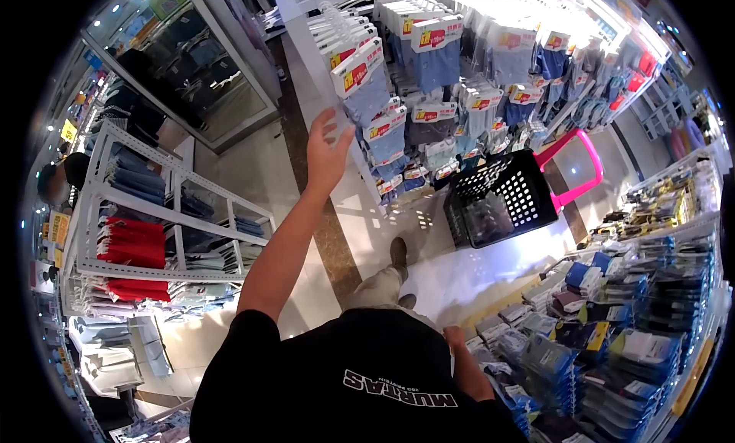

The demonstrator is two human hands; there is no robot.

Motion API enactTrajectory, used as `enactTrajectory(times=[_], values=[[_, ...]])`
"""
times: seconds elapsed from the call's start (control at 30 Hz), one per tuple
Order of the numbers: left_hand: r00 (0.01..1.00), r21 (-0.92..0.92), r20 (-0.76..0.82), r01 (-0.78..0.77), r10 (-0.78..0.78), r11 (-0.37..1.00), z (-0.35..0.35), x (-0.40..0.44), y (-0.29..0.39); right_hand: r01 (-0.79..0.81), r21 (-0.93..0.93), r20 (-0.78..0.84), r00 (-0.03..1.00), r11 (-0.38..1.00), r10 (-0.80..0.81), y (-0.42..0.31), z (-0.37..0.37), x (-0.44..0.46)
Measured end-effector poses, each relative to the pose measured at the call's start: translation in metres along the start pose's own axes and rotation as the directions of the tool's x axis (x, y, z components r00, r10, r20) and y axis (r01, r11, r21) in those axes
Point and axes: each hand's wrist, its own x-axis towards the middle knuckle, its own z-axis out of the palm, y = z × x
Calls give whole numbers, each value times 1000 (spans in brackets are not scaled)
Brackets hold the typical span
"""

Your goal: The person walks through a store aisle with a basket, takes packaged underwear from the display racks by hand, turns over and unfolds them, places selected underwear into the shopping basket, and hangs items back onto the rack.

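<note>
Soft black shirt (pixel 306 385), thin blue packs (pixel 366 97) hanging ahead

The left grip (pixel 329 148) is loosely spread with nothing in it, near the packs' stiff white cards (pixel 358 66). I can't tell whether the right grip (pixel 455 336) holds anything.

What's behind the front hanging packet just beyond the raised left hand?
Behind the front packet near the left hand hang more white-topped packets; their fronts are mostly covered.

aisle (pixel 256 164) open l of l hand (pixel 331 151), hanging pkgs (pixel 436 70) block r.
</note>
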Motion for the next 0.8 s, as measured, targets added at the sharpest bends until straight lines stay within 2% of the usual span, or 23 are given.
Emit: enactTrajectory(times=[0.03, 0.1, 0.2, 0.3, 0.37, 0.4, 0.43, 0.47, 0.53, 0.57, 0.63, 0.67, 0.77, 0.8], values=[[999, 17, -18, -43, 43, 999, 8, 12, 3, 50, -124, 18, 999, 991, -48, 8, 2, -3], [999, -83, -22, -40, 38, 996, 26, 29, 0, 149, -369, 68, 989, 917, -133, 22, -1, 4], [1000, -227, 14, 21, -18, 974, 50, 49, -3, -80, 54, -149, 985, 995, 88, -25, -45, -8], [995, -315, 52, 94, -81, 944, 64, 58, 4, -132, -45, -179, 976, 990, 122, 22, -37, 28], [984, -354, 95, 176, -152, 918, 66, 67, 1, 21, -164, -237, 970, 986, -60, 0, -73, 47], [991, -372, 57, 136, -124, 918, 68, 69, 1, 97, -223, -261, 953, 970, -155, -18, -92, 66], [989, -361, 81, 148, -128, 921, 66, 72, 1, 51, 291, -260, 965, 955, 28, -28, -106, 85], [985, -349, 105, 167, -139, 922, 63, 70, -1, -12, 727, -164, 968, 686, 190, -34, -115, 101], [980, -355, 123, 190, -155, 915, 57, 65, -2, -203, 724, -114, 907, 659, 405, -101, -163, 144], [983, -397, 110, 181, -149, 900, 55, 66, 3, -226, 714, -101, 903, 663, 417, -139, -190, 166], [987, -480, 88, 161, -135, 863, 52, 65, 14, -46, 734, -223, 926, 677, 305, -219, -236, 199], [985, -444, 117, 164, -125, 881, 48, 64, 12, 65, 661, -299, 937, 747, 183, -247, -253, 216], [981, -337, 193, 99, -34, 936, 46, 62, 20, 254, 728, -331, 943, 637, 3, -346, -302, 238], [970, -237, 234, -13, 70, 971, 46, 65, 24, 291, 738, -341, 939, 609, -36, -375, -316, 238]])
